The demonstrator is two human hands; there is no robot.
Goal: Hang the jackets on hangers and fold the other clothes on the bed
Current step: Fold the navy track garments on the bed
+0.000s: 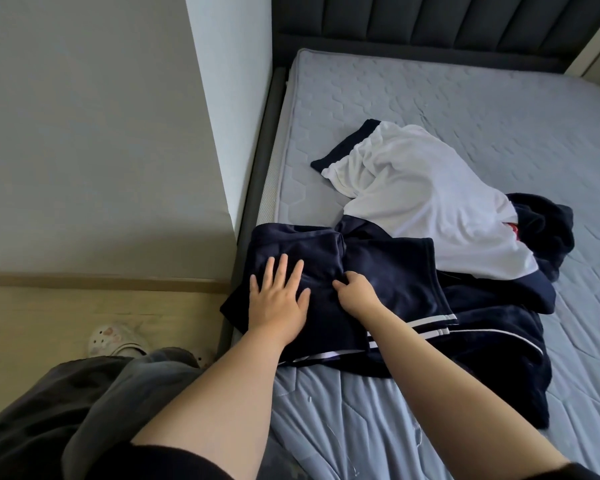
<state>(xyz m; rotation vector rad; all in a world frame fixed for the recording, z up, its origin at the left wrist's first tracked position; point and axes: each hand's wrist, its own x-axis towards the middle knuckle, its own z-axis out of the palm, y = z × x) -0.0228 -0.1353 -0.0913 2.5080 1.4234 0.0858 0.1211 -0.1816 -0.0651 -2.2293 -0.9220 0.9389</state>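
Note:
A navy garment with white stripes at its hem (388, 271) lies partly folded on the near left corner of the bed (465, 98). My left hand (278, 296) presses flat on its left half, fingers spread. My right hand (355, 289) pinches a fold of the same navy fabric at its middle. Behind it lies a white garment with navy cuffs (413, 188), crumpled. A second dark navy piece (541, 230) is bunched at the right, and more navy cloth with a white stripe (499, 344) spreads under the folded one.
The grey quilted mattress extends far and right of the clothes. A dark padded headboard (430, 22) stands at the back. A white wall corner (229, 116) and a wooden floor (84, 317) lie to the left, with my shoe (115, 339) and dark trousers below.

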